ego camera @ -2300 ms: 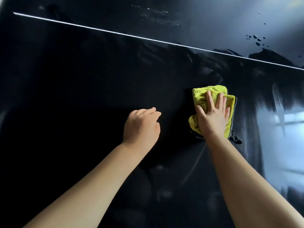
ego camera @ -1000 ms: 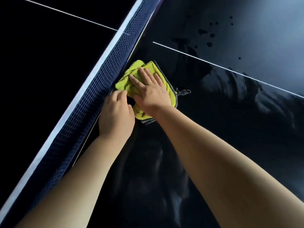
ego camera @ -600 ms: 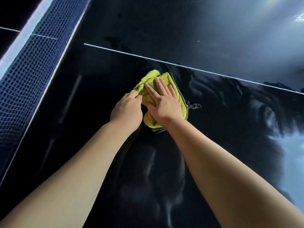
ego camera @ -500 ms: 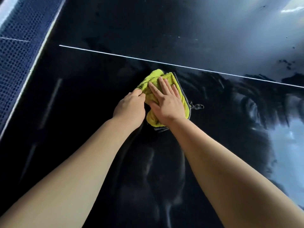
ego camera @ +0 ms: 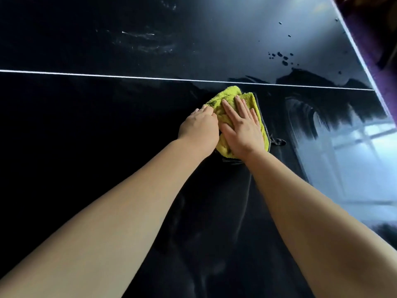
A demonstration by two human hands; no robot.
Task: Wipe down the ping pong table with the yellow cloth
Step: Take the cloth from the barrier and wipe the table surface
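Observation:
The yellow cloth (ego camera: 227, 96) lies folded on the dark, glossy ping pong table (ego camera: 86, 130), just below the white centre line (ego camera: 107, 75). My right hand (ego camera: 242, 127) lies flat on top of the cloth, fingers straight and pointing away from me. My left hand (ego camera: 198, 130) sits right beside it with curled fingers at the cloth's left edge; whether they pinch the cloth or only touch it is hidden. A dark edge trim and a small loop stick out at the cloth's right side.
Water drops (ego camera: 281, 58) sit beyond the white line at the upper right. Wet wipe streaks (ego camera: 305, 117) mark the surface right of the cloth. The table's right edge (ego camera: 363, 61) runs diagonally, with purple fabric (ego camera: 378, 29) past it. Dried smears (ego camera: 146, 41) show at the top.
Both hands slid the cloth rightward along the table, away from the blue net, which has left the view. The table's right edge and the purple fabric have come into view.

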